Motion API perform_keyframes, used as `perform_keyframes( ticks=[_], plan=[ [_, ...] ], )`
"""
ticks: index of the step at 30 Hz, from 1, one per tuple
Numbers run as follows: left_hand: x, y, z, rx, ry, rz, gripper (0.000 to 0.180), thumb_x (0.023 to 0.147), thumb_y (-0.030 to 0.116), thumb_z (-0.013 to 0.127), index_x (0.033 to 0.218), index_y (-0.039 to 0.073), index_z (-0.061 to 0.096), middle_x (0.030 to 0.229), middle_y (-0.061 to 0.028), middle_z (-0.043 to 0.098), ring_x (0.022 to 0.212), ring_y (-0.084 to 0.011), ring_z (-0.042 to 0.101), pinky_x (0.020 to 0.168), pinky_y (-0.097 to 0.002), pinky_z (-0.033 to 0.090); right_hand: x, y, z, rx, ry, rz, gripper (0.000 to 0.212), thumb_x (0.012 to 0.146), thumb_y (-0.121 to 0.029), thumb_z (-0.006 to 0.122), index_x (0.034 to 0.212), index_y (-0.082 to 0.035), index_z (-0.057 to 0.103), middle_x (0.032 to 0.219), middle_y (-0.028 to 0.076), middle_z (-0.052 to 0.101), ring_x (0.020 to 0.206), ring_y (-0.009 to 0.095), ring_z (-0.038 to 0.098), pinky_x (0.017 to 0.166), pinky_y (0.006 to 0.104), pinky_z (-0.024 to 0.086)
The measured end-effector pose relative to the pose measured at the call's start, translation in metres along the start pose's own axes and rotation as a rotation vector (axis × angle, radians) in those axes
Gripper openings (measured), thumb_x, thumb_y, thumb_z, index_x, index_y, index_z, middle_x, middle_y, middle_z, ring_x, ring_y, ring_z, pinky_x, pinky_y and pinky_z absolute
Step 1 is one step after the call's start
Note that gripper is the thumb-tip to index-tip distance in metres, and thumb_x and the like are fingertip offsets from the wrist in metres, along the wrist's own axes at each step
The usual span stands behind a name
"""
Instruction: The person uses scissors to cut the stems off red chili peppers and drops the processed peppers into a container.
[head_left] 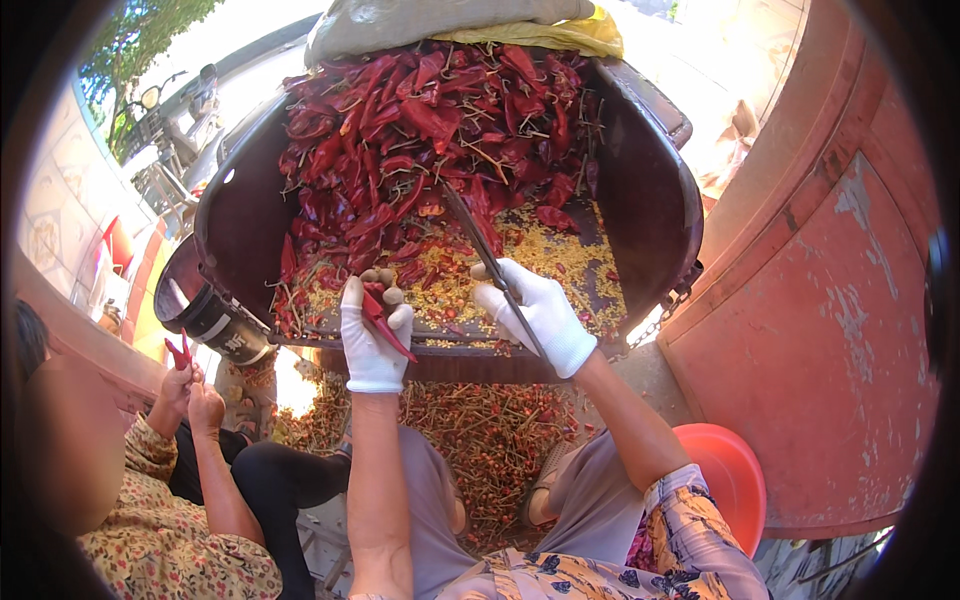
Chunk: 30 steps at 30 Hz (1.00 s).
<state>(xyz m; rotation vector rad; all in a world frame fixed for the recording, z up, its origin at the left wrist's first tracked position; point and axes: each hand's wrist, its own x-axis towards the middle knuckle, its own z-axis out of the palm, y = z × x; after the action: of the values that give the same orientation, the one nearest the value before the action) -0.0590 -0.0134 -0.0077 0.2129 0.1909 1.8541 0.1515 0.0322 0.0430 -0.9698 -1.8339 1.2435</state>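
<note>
My left hand point(374, 345), in a white glove with stained fingertips, is closed around a dried red chili pepper point(380, 322) whose tip points down and right. My right hand point(545, 315), gloved the same way, grips a long, narrow dark tool point(472, 222); tongs or shears, I cannot tell which. The tool's far end reaches toward a heap of dried red chilies point(430, 110) in a dark metal cart bed point(648, 190). Both hands are over the bed's near edge, where yellow seeds point(560, 255) and chili scraps lie spread.
Chili stems and scraps point(490, 450) cover the ground between my feet. At left, a co-worker's hands point(195, 395) hold a red chili point(179, 352), near a black bucket point(225, 325). A red basin point(720, 475) and a worn red metal panel point(800, 350) are at right.
</note>
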Motion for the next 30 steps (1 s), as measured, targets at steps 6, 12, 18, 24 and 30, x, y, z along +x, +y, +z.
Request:
perform_keyframes(
  ticks=[6,12,18,24,30],
  plan=[
    [0.019,-0.008,0.002,1.701,0.134,0.650,0.027,0.081,0.017,0.072,0.105,0.006,0.065,0.080,-0.0026,0.058,0.066,-0.0142,0.056,0.061,-0.0301,0.049,0.004,0.005,0.001,0.115,-0.049,0.139,0.033,0.091,-0.031,0.064,0.110,-0.005,0.061,0.068,0.003,0.058,0.061,0.008,0.054,0.059,0.0268,0.046],
    [0.028,-0.020,0.010,2.300,0.183,0.449,0.023,0.081,0.022,0.068,0.103,0.015,0.067,0.112,-0.0079,0.058,0.090,-0.0304,0.065,0.078,-0.0412,0.052,0.003,0.009,0.001,-0.003,-0.019,0.026,0.033,0.090,-0.033,0.066,0.106,-0.004,0.062,0.067,0.006,0.059,0.063,0.009,0.053,0.060,0.0278,0.046],
    [0.030,-0.014,-0.001,2.189,0.080,0.498,0.018,0.080,0.019,0.069,0.097,0.014,0.065,0.119,-0.0070,0.058,0.096,-0.0318,0.064,0.082,-0.0408,0.051,0.004,0.007,0.001,-0.052,-0.023,0.069,0.032,0.089,-0.034,0.066,0.099,-0.004,0.061,0.063,0.006,0.054,0.060,0.009,0.049,0.057,0.0287,0.044],
    [0.027,-0.019,0.004,2.228,0.152,0.514,0.021,0.081,0.021,0.069,0.100,0.011,0.066,0.110,-0.0070,0.063,0.099,-0.0298,0.063,0.084,-0.0381,0.050,0.003,0.008,0.001,-0.040,0.004,0.032,0.033,0.090,-0.036,0.066,0.090,-0.004,0.057,0.059,0.005,0.050,0.057,0.009,0.045,0.054,0.0300,0.041],
    [0.029,-0.019,-0.002,2.232,0.139,0.512,0.025,0.081,0.021,0.070,0.102,0.010,0.063,0.107,-0.0085,0.063,0.097,-0.0308,0.063,0.082,-0.0395,0.050,0.003,0.011,0.001,-0.047,0.002,0.012,0.032,0.090,-0.035,0.066,0.088,-0.004,0.057,0.058,0.006,0.050,0.056,0.010,0.045,0.054,0.0304,0.042]
  ],
)
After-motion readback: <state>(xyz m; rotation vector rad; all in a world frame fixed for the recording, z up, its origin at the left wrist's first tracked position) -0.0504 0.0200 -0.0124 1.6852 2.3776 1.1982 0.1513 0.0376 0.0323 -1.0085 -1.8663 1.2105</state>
